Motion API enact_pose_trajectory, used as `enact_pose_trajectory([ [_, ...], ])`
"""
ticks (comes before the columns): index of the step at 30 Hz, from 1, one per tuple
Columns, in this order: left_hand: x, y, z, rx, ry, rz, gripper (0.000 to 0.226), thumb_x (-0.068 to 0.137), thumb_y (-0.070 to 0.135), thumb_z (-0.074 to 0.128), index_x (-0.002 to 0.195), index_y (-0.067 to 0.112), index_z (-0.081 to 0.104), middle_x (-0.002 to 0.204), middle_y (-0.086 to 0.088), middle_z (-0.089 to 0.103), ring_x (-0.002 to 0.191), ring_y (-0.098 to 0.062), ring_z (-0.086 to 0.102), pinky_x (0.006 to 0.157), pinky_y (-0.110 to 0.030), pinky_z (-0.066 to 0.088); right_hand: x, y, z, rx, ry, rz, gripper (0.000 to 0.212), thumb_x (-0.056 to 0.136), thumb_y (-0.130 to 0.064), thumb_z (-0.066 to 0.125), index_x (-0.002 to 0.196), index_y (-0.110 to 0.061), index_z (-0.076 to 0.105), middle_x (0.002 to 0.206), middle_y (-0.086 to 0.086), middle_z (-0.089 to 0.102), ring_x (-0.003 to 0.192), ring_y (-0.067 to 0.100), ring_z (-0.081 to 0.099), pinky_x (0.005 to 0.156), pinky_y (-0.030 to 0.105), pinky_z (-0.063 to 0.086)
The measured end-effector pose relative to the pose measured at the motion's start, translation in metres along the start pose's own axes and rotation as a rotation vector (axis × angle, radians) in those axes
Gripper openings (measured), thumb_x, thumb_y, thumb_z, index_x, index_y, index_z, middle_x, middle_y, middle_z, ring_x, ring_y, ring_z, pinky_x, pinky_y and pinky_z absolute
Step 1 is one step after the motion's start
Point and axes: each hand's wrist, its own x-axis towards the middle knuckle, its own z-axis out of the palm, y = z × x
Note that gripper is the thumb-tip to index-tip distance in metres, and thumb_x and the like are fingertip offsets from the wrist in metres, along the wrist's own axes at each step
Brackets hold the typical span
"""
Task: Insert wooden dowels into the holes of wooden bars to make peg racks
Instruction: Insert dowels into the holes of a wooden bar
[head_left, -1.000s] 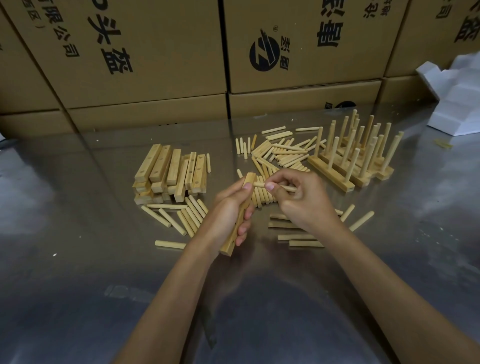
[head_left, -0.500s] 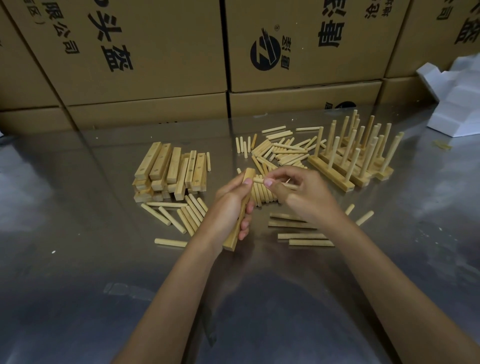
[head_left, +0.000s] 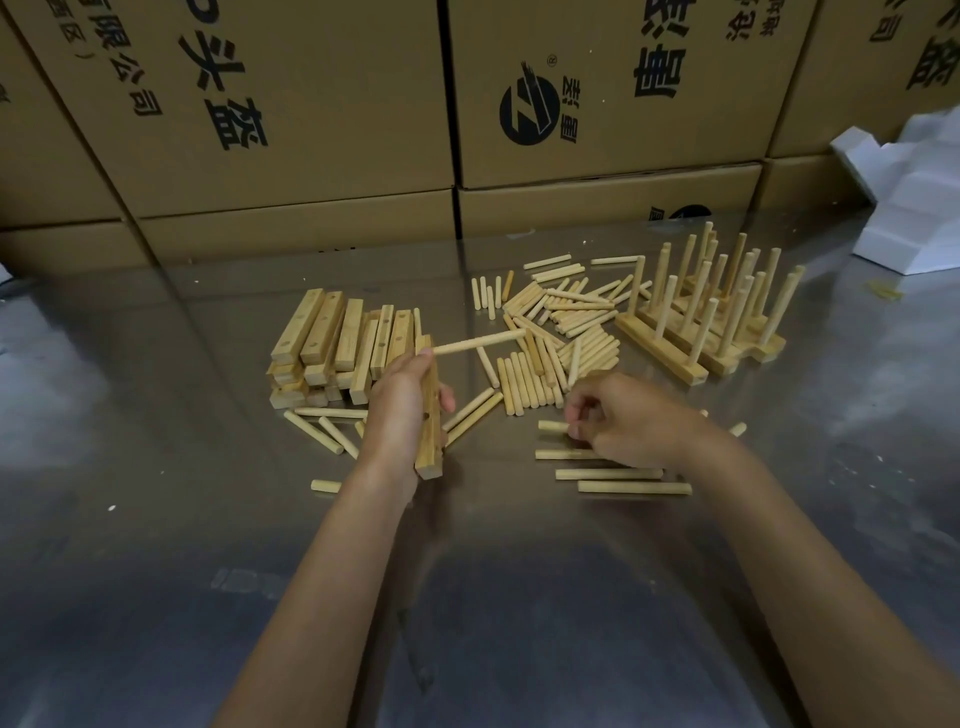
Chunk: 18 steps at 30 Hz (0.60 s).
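- My left hand (head_left: 400, 410) grips a wooden bar (head_left: 430, 415), fingers curled round it, the bar lifted off the bench and running lengthwise away from me; two empty holes show on its near face.
- One dowel (head_left: 478, 343) sticks out sideways to the right from the bar's far end, just by my thumb.
- My right hand (head_left: 634, 421) is down at the bench surface, fingertips pinching the end of a loose dowel (head_left: 551, 426) that lies flat.
- More loose dowels (head_left: 634, 487) lie in a short row just on the near side of that hand.
- Beyond both hands, toward the bench's far edge, I see a spread dowel heap (head_left: 556, 332).
- The stack of bars (head_left: 332, 348) sits just left of my left hand, a few dowels touching its near side.
- Finished peg racks (head_left: 711, 322) stand at the far right, pegs upright, near the heap.
- The bench (head_left: 156, 545) is bare steel along its near edge and left side.
- Cardboard boxes (head_left: 311, 104) line the far edge; white foam (head_left: 919, 197) sits at the far right corner.
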Motion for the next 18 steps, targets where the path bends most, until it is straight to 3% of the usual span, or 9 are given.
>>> enact_pose_trajectory([
  [3,-0.003,0.002,0.001,-0.067,-0.008,-0.078,0.029,0.102,0.040,0.046,0.095,0.017,0.062,0.056,-0.001,0.055,0.044,-0.012,0.048,0.045,-0.026,0.036,-0.004,-0.013,0.004,0.237,0.131,-0.148,0.010,0.094,-0.013,0.059,0.096,-0.023,0.059,0.085,-0.007,0.064,0.082,0.015,0.059,0.064,0.026,0.045],
  [5,-0.003,0.002,0.002,-0.067,-0.019,-0.094,0.035,0.103,0.041,0.045,0.095,0.014,0.065,0.055,-0.001,0.055,0.043,-0.012,0.048,0.046,-0.026,0.036,-0.006,-0.029,0.013,0.356,0.158,-0.259,0.012,0.095,-0.015,0.059,0.099,-0.026,0.060,0.085,-0.009,0.064,0.081,0.012,0.060,0.067,0.030,0.047],
  [8,-0.006,0.001,0.007,-0.038,-0.056,-0.108,0.038,0.101,0.044,0.046,0.099,0.015,0.070,0.054,0.002,0.055,0.042,-0.008,0.049,0.041,-0.022,0.038,-0.007,-0.048,0.031,0.276,0.258,-0.366,0.017,0.095,-0.015,0.057,0.106,-0.025,0.066,0.089,-0.014,0.063,0.080,0.002,0.057,0.066,0.021,0.044],
  [12,-0.012,0.002,0.013,-0.060,-0.121,-0.155,0.036,0.102,0.047,0.045,0.095,0.017,0.064,0.049,0.001,0.051,0.039,-0.009,0.045,0.037,-0.018,0.034,-0.008,-0.051,0.037,0.273,0.337,-0.406,0.020,0.093,-0.011,0.058,0.106,-0.021,0.071,0.098,-0.009,0.065,0.092,0.007,0.059,0.077,0.024,0.049],
  [18,-0.017,-0.003,0.019,0.070,-0.158,-0.075,0.038,0.107,0.045,0.033,0.103,0.014,0.054,0.046,0.000,0.047,0.039,-0.012,0.039,0.042,-0.019,0.028,-0.010,-0.051,0.031,0.110,0.348,-0.475,0.022,0.090,-0.002,0.058,0.095,-0.018,0.072,0.084,-0.008,0.061,0.081,0.006,0.046,0.072,0.014,0.031],
])
